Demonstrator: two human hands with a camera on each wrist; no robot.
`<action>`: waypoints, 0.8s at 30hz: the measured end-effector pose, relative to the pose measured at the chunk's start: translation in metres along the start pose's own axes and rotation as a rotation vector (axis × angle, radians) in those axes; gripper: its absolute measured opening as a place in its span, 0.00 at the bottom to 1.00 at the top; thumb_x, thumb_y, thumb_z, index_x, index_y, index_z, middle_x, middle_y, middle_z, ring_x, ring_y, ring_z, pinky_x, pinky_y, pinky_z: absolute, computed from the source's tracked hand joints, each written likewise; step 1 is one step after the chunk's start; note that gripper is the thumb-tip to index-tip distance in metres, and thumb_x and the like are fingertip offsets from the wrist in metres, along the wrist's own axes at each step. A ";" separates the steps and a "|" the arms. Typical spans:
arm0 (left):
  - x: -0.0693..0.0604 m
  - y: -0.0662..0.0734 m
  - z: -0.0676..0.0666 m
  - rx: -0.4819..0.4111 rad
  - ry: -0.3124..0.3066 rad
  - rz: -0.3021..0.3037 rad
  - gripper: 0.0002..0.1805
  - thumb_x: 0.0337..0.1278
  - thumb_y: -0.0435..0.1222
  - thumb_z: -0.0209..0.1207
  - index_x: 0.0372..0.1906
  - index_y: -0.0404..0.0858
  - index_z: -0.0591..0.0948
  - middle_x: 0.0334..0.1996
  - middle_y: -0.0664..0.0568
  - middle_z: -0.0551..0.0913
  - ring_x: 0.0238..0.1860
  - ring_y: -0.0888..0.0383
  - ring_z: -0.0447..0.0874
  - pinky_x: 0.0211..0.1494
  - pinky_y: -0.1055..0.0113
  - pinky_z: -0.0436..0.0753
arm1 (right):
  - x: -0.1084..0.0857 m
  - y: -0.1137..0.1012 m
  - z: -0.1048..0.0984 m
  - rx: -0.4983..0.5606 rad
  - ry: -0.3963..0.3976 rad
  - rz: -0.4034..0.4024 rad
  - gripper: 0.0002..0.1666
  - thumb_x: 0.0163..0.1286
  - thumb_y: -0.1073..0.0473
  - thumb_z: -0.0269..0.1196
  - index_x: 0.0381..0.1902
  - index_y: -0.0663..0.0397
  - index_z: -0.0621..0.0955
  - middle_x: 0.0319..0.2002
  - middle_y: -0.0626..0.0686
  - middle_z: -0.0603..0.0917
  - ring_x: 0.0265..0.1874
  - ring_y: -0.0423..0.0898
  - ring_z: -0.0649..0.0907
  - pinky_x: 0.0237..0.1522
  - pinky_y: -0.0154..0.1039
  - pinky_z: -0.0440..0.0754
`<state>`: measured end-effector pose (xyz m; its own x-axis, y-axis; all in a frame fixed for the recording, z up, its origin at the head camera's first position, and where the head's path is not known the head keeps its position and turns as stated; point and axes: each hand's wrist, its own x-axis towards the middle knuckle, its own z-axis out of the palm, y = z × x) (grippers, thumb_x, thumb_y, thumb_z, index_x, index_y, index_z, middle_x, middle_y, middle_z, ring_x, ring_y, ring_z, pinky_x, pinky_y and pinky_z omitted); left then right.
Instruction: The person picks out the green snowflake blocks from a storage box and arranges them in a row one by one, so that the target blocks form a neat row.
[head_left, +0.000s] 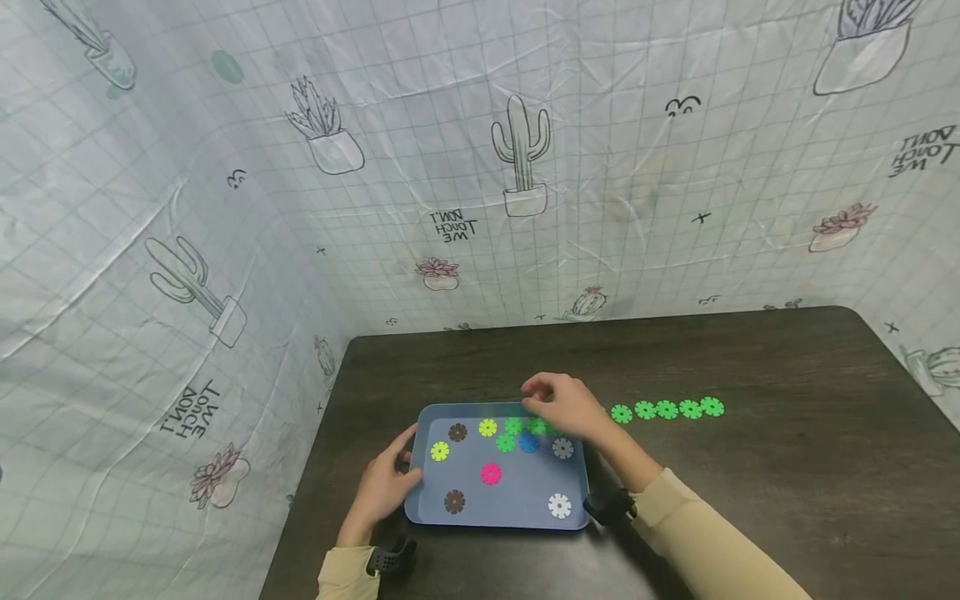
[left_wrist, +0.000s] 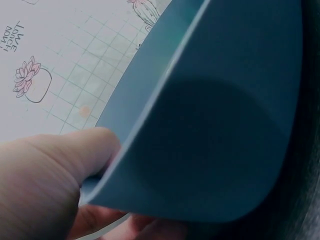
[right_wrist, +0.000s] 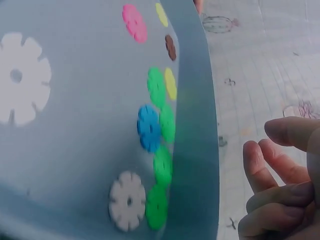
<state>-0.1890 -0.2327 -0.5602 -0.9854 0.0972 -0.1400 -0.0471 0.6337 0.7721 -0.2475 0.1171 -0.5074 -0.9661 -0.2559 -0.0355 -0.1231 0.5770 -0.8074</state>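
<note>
A blue-grey tray (head_left: 517, 508) holds flat, notched snowflake discs. My left hand (head_left: 383, 485) grips its left end; in the left wrist view the thumb (left_wrist: 95, 145) lies over the rim with fingers below. Above the tray's far edge is my right hand (head_left: 566, 406), its loosely bent fingers apart from the thumb and nothing seen between them. Several green discs (right_wrist: 156, 206) lie along the tray's far side, near a blue disc (right_wrist: 149, 128) and a grey-white disc (right_wrist: 127, 201). Part of the far right corner is hidden behind the right hand.
On the dark wooden table (head_left: 787, 483), a row of several green discs (head_left: 667, 409) runs rightward from behind the right wrist. Also in the tray are a pink disc (head_left: 491, 474), yellow and brown ones, and a white disc (head_left: 559, 506). A printed cloth (head_left: 450, 150) hangs behind.
</note>
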 end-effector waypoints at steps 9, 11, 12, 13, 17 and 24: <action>0.000 -0.001 -0.001 -0.006 0.003 -0.003 0.41 0.57 0.28 0.63 0.78 0.46 0.69 0.41 0.46 0.82 0.20 0.58 0.75 0.26 0.63 0.75 | 0.009 -0.005 0.025 -0.015 -0.109 0.003 0.11 0.69 0.56 0.70 0.46 0.52 0.87 0.30 0.45 0.81 0.27 0.44 0.77 0.32 0.42 0.74; 0.000 -0.001 0.000 -0.006 0.007 -0.005 0.41 0.57 0.28 0.63 0.78 0.47 0.69 0.41 0.47 0.82 0.20 0.58 0.75 0.26 0.64 0.75 | 0.011 -0.005 0.029 -0.013 -0.127 0.001 0.11 0.68 0.55 0.70 0.45 0.52 0.87 0.29 0.45 0.81 0.26 0.43 0.77 0.31 0.42 0.74; 0.000 -0.001 0.000 -0.004 0.006 -0.001 0.41 0.57 0.28 0.63 0.78 0.46 0.69 0.41 0.47 0.82 0.21 0.57 0.75 0.26 0.64 0.75 | 0.011 -0.005 0.031 -0.013 -0.137 -0.005 0.10 0.68 0.55 0.71 0.45 0.52 0.87 0.28 0.45 0.81 0.25 0.43 0.77 0.31 0.42 0.74; 0.000 -0.001 0.000 -0.002 0.007 0.005 0.41 0.57 0.28 0.63 0.78 0.46 0.69 0.41 0.46 0.82 0.20 0.57 0.75 0.26 0.64 0.75 | 0.012 -0.005 0.033 -0.019 -0.146 -0.010 0.10 0.67 0.55 0.71 0.44 0.52 0.87 0.28 0.45 0.81 0.24 0.42 0.77 0.30 0.41 0.74; 0.000 0.000 0.000 -0.003 0.010 0.009 0.41 0.57 0.28 0.63 0.78 0.46 0.69 0.42 0.46 0.82 0.20 0.57 0.75 0.27 0.64 0.75 | 0.013 -0.003 0.041 -0.057 -0.174 -0.031 0.11 0.65 0.56 0.73 0.44 0.52 0.88 0.25 0.44 0.81 0.20 0.41 0.76 0.27 0.40 0.73; -0.001 0.000 0.000 0.001 0.015 0.005 0.41 0.57 0.28 0.63 0.78 0.46 0.70 0.42 0.45 0.83 0.19 0.59 0.73 0.26 0.64 0.74 | 0.012 -0.002 0.051 -0.210 -0.196 -0.023 0.16 0.58 0.56 0.77 0.45 0.49 0.89 0.21 0.42 0.79 0.21 0.41 0.75 0.26 0.40 0.71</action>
<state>-0.1883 -0.2328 -0.5600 -0.9879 0.0893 -0.1267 -0.0418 0.6337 0.7724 -0.2471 0.0735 -0.5365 -0.9027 -0.4039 -0.1481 -0.2088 0.7123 -0.6701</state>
